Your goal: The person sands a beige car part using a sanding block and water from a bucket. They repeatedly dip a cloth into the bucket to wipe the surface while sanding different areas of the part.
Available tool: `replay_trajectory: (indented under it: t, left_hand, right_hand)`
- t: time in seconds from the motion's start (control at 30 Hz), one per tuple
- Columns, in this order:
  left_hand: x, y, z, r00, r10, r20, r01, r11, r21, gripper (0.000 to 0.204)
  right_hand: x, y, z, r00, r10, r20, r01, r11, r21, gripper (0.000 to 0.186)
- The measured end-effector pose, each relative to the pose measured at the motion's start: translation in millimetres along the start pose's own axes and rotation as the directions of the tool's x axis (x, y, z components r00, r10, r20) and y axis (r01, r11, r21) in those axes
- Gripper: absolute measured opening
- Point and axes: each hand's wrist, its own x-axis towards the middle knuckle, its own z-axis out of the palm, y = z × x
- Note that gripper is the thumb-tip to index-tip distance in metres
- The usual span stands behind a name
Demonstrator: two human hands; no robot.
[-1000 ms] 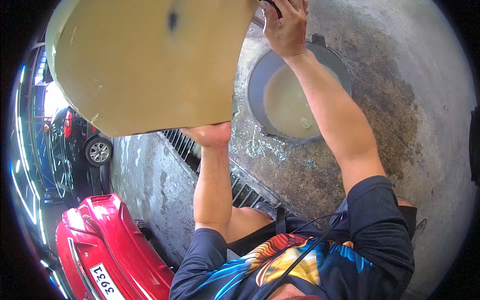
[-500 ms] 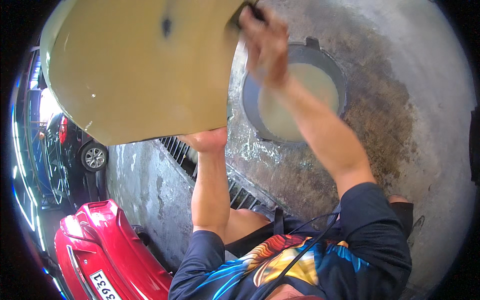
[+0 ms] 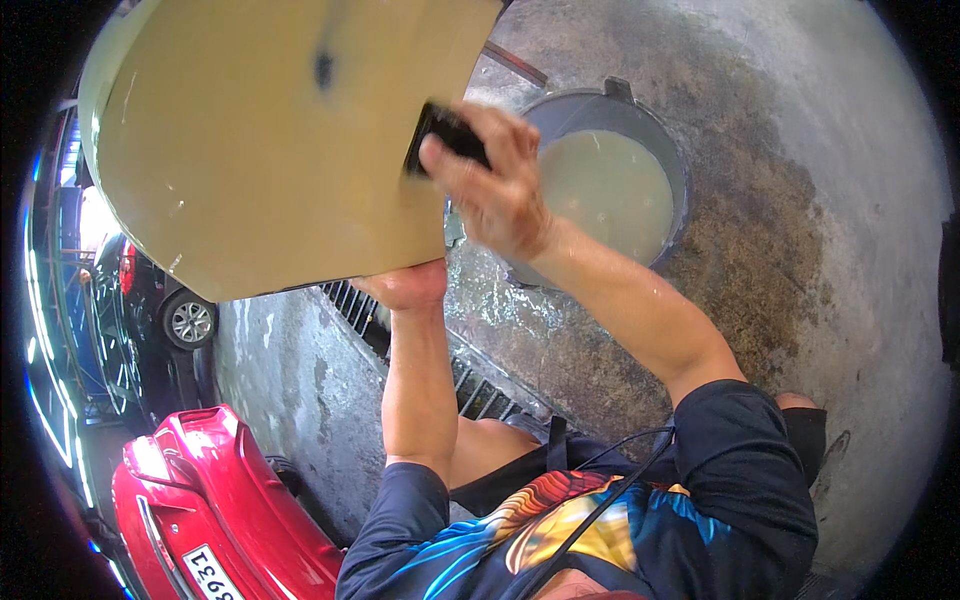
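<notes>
My left hand (image 3: pixel 408 286) grips the lower edge of a large flat tan panel (image 3: pixel 270 150) and holds it up at the upper left. My right hand (image 3: pixel 495 185) is closed on a small black pad (image 3: pixel 445 135) pressed against the panel's right edge. Just right of that hand, a round dark basin (image 3: pixel 672 150) of cloudy pale water stands on the wet concrete ground (image 3: pixel 800 300).
A metal drain grate (image 3: pixel 470 385) runs diagonally under my left forearm. A red car (image 3: pixel 200 500) is at the lower left and a dark car (image 3: pixel 165 300) sits farther back at the left. A thin metal bar (image 3: pixel 515 62) lies behind the basin.
My right hand came down from the top of the view, past the basin's far side, to the panel's right edge with the black pad. The panel stayed held up.
</notes>
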Motion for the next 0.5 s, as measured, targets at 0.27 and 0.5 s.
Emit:
replay_trajectory:
  t: [0.27,0.5]
  left_hand:
    - [0,5,-13,0.988,-0.041,0.149,0.070,0.978,-0.196,0.054]
    - [-8,9,-14,0.974,0.211,0.077,-0.215,0.776,0.593,0.053]
  right_hand:
    - [29,59,1,0.977,0.144,-0.154,-0.179,0.954,-0.241,0.041]
    - [17,5,-11,0.999,0.038,0.001,-0.038,0.992,-0.122,0.039]
